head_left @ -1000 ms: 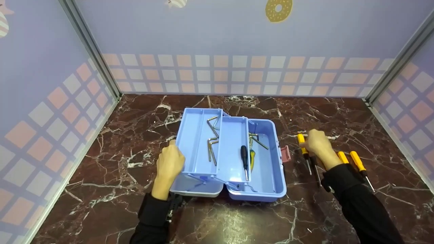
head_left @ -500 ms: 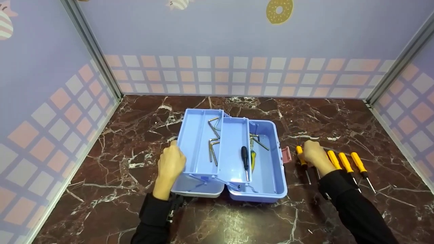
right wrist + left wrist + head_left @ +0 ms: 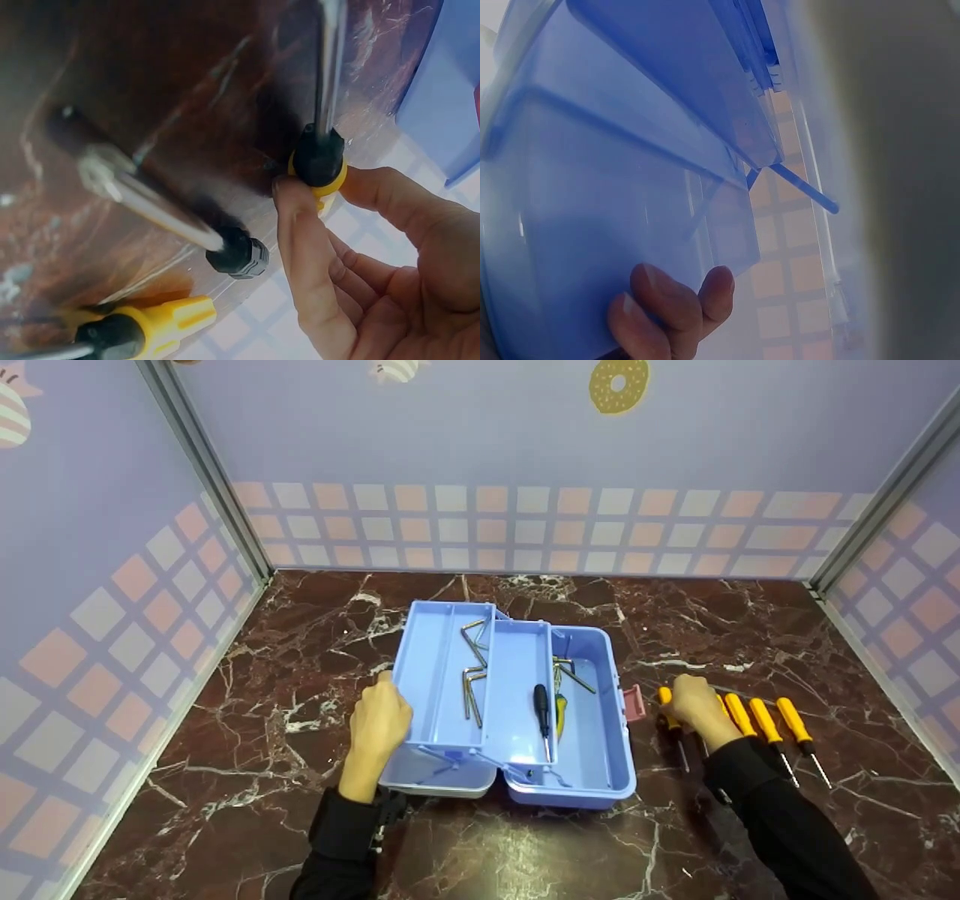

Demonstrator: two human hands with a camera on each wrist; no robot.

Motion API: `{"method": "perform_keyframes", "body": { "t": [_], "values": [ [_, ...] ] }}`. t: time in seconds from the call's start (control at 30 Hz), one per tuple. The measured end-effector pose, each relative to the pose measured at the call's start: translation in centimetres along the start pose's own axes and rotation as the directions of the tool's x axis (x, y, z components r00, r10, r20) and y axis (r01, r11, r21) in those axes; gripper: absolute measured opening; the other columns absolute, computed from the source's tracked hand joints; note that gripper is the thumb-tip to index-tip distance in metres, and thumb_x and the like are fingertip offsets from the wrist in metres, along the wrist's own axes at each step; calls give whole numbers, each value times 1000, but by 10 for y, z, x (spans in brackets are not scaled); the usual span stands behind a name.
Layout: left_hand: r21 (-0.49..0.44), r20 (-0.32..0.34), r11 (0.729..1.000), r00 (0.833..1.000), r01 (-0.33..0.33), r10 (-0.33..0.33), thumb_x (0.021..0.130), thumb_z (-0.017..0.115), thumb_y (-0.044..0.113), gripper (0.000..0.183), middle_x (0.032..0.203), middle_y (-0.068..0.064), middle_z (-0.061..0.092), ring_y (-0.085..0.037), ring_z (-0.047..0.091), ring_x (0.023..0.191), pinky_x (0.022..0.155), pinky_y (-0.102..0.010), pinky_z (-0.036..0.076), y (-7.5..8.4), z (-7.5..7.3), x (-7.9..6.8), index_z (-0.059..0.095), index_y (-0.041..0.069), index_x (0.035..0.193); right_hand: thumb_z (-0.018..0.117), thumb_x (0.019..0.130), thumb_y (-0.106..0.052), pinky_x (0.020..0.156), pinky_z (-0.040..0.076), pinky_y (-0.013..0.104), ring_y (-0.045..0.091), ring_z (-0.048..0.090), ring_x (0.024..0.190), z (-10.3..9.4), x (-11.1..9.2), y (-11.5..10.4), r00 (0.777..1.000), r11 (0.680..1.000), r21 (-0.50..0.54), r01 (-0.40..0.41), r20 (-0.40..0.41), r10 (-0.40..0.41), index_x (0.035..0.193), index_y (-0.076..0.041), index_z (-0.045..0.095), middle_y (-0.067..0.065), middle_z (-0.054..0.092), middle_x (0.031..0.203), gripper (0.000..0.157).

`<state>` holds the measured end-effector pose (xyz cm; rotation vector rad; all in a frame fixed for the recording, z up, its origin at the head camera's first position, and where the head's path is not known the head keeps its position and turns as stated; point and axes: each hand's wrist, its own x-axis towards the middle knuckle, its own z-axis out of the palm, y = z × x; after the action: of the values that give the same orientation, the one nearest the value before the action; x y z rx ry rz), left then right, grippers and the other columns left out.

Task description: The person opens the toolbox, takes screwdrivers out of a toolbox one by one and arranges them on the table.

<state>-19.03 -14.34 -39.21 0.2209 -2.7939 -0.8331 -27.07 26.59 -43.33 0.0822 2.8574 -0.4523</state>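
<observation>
My left hand point(image 3: 381, 716) grips the left edge of the raised upper tray point(image 3: 420, 675) of an open blue toolbox point(image 3: 622, 780). Its curled fingers point(image 3: 664, 296) show against the blue plastic in the left wrist view. To the right of the box, my right hand point(image 3: 697, 709) pinches a yellow-handled screwdriver point(image 3: 324, 169) between thumb and finger, close to the black collar. That screwdriver's shaft point(image 3: 682, 754) points toward me. Beside it lie another dark-collared screwdriver point(image 3: 232, 251) and a yellow one point(image 3: 172, 322). The right palm hides part of the row in the head view.
Several L-shaped hex keys point(image 3: 471, 690) lie in the upper tray. A black screwdriver point(image 3: 541, 712) rests in the middle tray, and a yellow-handled tool point(image 3: 560, 709) in the base. A pink latch point(image 3: 634, 703) juts out from the box. More yellow screwdrivers point(image 3: 793, 718) lie at right.
My right hand has moved toward me, and the yellow screwdriver at its left has shifted the same way. The left hand stays at the tray.
</observation>
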Motion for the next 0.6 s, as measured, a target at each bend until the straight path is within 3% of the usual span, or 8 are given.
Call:
{"method": "perform_keyframes", "body": {
  "t": [0.17,0.37,0.6],
  "values": [
    [-5,3,1000,1000,-1,1,84,37,3,25,88,-30,60,-46,58,75,59,-52,46,0,0,0,51,-6,104,62,74,-12,42,46,30,18,55,38,-1,-1,-1,1000,1000,-11,-8,3,8,69,6,53,29,56,71,21],
    [1,-3,1000,1000,-15,15,84,38,3,25,85,-29,60,-45,58,73,57,-52,45,0,0,0,51,-7,103,62,78,-16,45,45,32,21,56,45,-7,-7,-2,1000,1000,-10,-13,7,13,71,6,56,20,57,66,24],
    [2,4,1000,1000,-12,12,85,38,4,22,84,-29,60,-44,58,72,56,-51,46,0,0,-1,51,-7,100,61,80,-21,56,46,45,43,57,75,-23,-16,-8,998,999,-40,-8,-59,5,82,12,56,37,54,92,33]
  ]
}}
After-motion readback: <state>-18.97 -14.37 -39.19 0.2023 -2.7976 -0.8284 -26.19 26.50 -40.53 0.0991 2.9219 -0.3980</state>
